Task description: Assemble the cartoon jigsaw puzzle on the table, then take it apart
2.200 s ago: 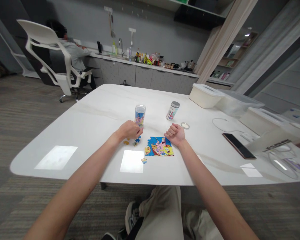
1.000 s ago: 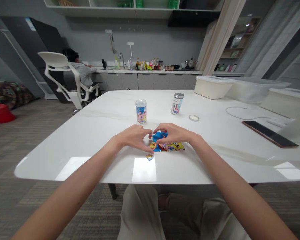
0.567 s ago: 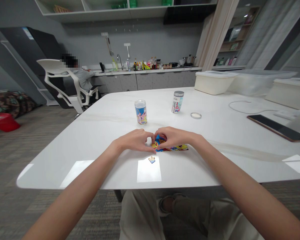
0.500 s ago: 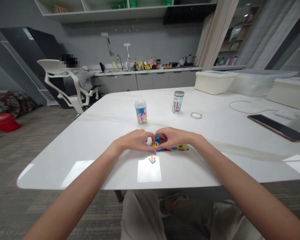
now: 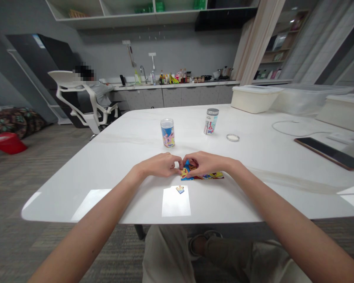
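Note:
A partly assembled, colourful jigsaw puzzle lies flat on the white table in front of me. My left hand is at its left edge, with the thumb and index finger curled in a pinch on the edge. From above, my right hand grips the puzzle's left part between thumb and fingers and hides some of the picture. Closer to me lies one loose puzzle piece, touched by neither hand. Beyond my hands stands an open clear jar with a blue and pink picture.
A second jar with a silver lid stands farther back, beside a ring-shaped lid. To the right are a phone, a white cable and lidded storage boxes. A person sits in a white chair at back left.
My left thumb has drawn back from the puzzle's lower left edge and bent in toward the index finger. My right hand stays on the puzzle. The view has shifted slightly.

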### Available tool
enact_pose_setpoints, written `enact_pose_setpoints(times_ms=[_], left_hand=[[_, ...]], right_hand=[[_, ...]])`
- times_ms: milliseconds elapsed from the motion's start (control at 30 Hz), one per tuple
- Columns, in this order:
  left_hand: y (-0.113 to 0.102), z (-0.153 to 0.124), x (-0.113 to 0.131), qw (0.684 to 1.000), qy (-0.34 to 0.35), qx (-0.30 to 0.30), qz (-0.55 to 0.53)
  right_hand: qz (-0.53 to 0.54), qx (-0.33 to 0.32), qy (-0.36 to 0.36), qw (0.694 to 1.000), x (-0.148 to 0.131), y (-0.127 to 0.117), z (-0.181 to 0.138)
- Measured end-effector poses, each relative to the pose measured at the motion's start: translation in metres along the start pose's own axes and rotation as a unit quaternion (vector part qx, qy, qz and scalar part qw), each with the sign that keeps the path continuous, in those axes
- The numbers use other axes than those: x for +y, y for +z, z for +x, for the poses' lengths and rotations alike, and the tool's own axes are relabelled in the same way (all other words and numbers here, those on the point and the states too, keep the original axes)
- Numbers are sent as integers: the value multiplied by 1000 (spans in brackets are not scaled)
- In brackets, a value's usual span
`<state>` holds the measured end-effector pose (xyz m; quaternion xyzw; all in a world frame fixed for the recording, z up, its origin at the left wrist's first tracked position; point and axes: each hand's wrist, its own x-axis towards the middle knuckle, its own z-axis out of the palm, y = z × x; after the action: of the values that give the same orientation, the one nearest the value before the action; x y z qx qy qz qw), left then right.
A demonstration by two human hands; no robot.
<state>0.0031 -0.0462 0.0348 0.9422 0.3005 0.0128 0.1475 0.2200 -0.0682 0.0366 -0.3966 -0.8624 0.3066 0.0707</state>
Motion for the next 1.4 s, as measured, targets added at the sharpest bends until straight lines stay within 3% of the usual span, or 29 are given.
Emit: enact_pose_setpoints(times_ms=[700,900,1033,1400], left_hand=[[-7,-5,-4,995,17,-15,-93],[-27,-25,-28,992,-89,35,-80],[-32,-35,-45,988,-139,-5,-64],[-31,-34,-42,986,-157,-29,-58]], right_hand=[[5,0,11,1000,-1,1,1],[5,10,11,1000,5,2,2],[8,12,15,1000,5,2,2],[17,10,29,999,0,0,0]])
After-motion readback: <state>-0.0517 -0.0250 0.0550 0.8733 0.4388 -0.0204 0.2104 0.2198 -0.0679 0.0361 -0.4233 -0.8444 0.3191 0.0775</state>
